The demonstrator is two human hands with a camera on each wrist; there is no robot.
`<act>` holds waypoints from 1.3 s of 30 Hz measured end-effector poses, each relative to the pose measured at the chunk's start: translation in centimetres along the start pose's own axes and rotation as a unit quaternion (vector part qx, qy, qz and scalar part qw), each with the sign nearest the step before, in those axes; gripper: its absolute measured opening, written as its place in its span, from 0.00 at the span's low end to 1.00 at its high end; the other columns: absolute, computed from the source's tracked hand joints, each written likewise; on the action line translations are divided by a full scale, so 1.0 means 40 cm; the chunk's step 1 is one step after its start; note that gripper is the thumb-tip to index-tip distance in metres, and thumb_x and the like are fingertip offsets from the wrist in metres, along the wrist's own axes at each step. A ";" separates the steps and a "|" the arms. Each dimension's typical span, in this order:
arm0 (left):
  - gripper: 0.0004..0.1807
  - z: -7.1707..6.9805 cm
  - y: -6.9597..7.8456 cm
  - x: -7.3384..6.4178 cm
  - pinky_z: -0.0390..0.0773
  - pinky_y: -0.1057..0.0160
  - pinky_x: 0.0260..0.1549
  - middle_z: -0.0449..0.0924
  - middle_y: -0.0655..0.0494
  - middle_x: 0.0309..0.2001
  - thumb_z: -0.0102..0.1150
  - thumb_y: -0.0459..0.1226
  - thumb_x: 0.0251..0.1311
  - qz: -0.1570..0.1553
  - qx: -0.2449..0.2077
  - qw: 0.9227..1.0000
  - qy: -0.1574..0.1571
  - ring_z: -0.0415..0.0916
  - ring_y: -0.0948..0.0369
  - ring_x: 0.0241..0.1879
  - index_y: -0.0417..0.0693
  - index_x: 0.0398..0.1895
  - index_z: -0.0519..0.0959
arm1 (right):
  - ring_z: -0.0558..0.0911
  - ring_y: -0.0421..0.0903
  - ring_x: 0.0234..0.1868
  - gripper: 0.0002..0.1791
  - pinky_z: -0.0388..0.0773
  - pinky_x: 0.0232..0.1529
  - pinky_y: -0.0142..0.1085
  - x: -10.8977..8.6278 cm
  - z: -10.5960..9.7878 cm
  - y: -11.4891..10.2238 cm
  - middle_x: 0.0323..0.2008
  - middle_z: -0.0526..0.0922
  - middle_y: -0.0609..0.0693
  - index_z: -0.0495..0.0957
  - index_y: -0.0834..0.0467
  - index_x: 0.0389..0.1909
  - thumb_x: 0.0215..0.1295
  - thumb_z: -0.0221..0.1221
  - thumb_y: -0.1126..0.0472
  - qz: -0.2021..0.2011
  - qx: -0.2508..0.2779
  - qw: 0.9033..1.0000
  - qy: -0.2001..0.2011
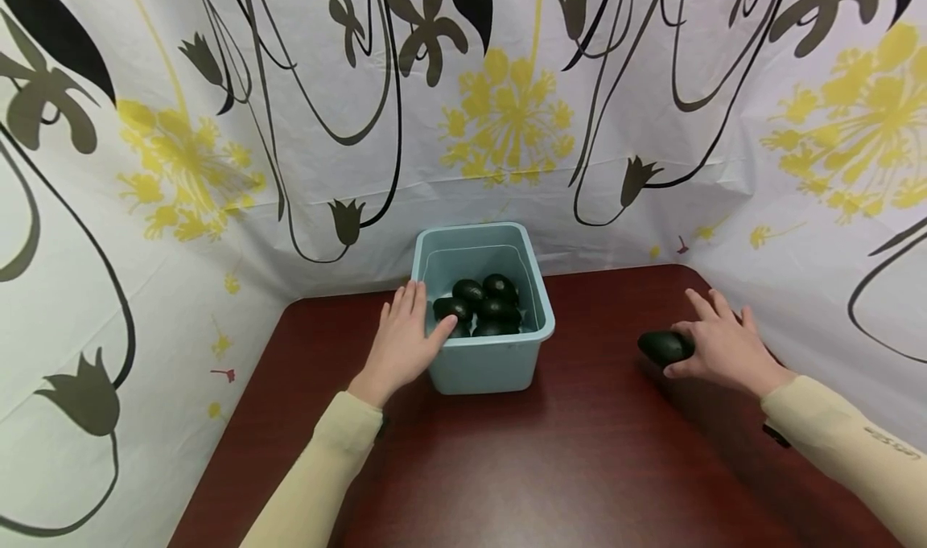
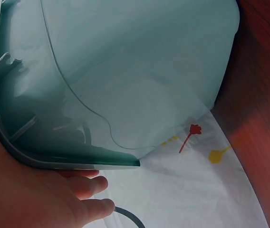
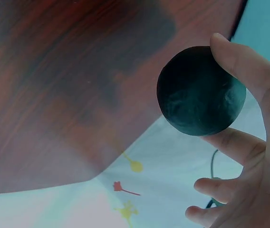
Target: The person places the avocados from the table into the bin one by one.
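Note:
A light blue plastic bin (image 1: pixel 484 368) stands on the table with several dark green avocados (image 1: pixel 497 310) inside. My left hand (image 1: pixel 401 339) rests at its near left corner, fingers extended along the outside and thumb over the rim. In the left wrist view, fingertips (image 2: pixel 99 209) show beyond the bin's rim (image 2: pixel 78 165); the thumb is out of sight there. Off to the right of the bin, my right hand (image 1: pixel 724 347) pinches a single avocado (image 1: pixel 662 347) between thumb and forefinger. The right wrist view shows that avocado (image 3: pixel 199 92) end-on, with the other fingers off it.
The dark red wooden table (image 1: pixel 579 451) extends under both hands. Behind it and at its sides hangs a white cloth (image 1: pixel 463 202) printed with flowers; the bin stands near the table's back edge.

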State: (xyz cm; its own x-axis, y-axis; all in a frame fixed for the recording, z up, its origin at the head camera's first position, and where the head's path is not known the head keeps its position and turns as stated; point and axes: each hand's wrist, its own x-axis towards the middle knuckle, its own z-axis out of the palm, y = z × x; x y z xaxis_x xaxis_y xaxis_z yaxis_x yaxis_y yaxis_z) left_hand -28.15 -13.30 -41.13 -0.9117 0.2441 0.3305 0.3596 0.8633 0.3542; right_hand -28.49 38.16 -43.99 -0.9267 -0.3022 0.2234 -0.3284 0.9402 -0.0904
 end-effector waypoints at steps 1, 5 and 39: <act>0.54 0.001 -0.001 0.000 0.43 0.39 0.72 0.43 0.42 0.80 0.31 0.72 0.67 0.001 0.000 1.000 0.001 0.39 0.45 0.78 0.40 0.81 0.46 | 0.42 0.73 0.75 0.45 0.39 0.57 0.78 0.001 -0.005 -0.004 0.76 0.49 0.68 0.84 0.58 0.54 0.38 0.77 0.32 -0.001 -0.002 1.000 0.005; 0.55 0.001 0.000 0.000 0.43 0.39 0.73 0.43 0.41 0.80 0.30 0.73 0.67 0.002 -0.001 1.000 0.004 0.40 0.45 0.78 0.39 0.81 0.47 | 0.41 0.72 0.75 0.44 0.38 0.57 0.79 0.007 -0.024 -0.021 0.77 0.48 0.67 0.85 0.57 0.54 0.38 0.77 0.33 -0.004 -0.007 1.000 0.015; 0.53 0.003 -0.006 0.004 0.44 0.39 0.72 0.44 0.40 0.80 0.33 0.71 0.69 0.006 0.002 1.000 0.006 0.40 0.45 0.78 0.39 0.80 0.48 | 0.43 0.70 0.76 0.43 0.39 0.60 0.78 0.134 -0.195 -0.167 0.76 0.52 0.65 0.84 0.55 0.55 0.39 0.77 0.34 -0.077 -0.057 0.991 0.093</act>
State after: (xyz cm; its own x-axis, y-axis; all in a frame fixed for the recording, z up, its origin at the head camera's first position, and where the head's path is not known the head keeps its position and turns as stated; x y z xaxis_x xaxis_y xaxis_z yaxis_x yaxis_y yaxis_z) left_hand -28.39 -13.40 -41.27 -0.9048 0.2485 0.3458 0.3695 0.8618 0.3475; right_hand -29.85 31.50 -34.60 -0.8138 -0.4193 0.4025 -0.4311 0.8999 0.0658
